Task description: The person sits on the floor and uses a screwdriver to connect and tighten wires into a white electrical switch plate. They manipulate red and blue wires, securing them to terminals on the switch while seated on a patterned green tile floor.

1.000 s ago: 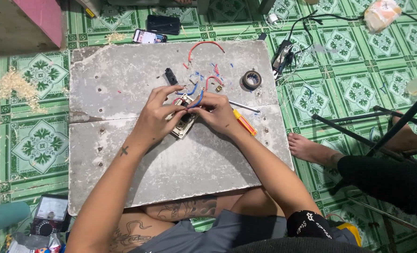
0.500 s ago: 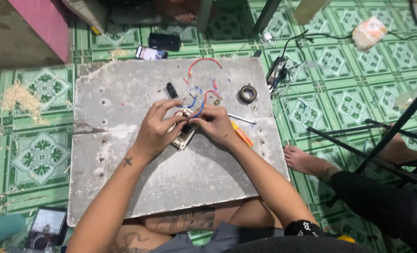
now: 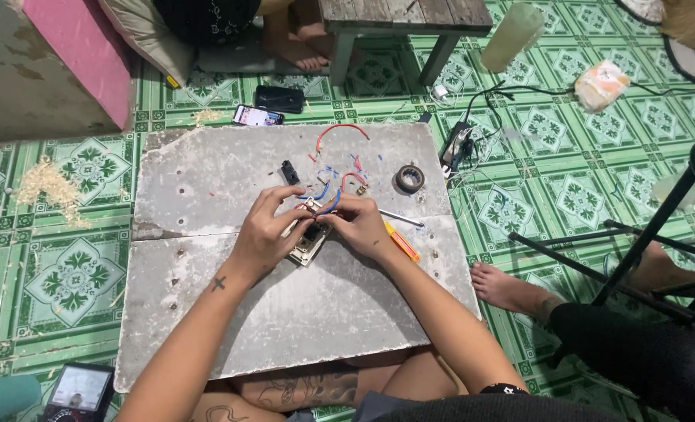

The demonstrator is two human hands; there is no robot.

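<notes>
Hands unmoved since before | left hand (image 3: pixel 263 233), right hand (image 3: pixel 360 225) grip switch plate (image 3: pixel 310 241)

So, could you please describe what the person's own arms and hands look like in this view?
Both forearms are bare, with no sleeves or gloves. The left hand has no visible rings; just below it, the left forearm carries a small dark cross tattoo. The right hand also looks bare, and near the right elbow sits a black band with white markings. No watch or bracelet shows on either wrist.
</notes>
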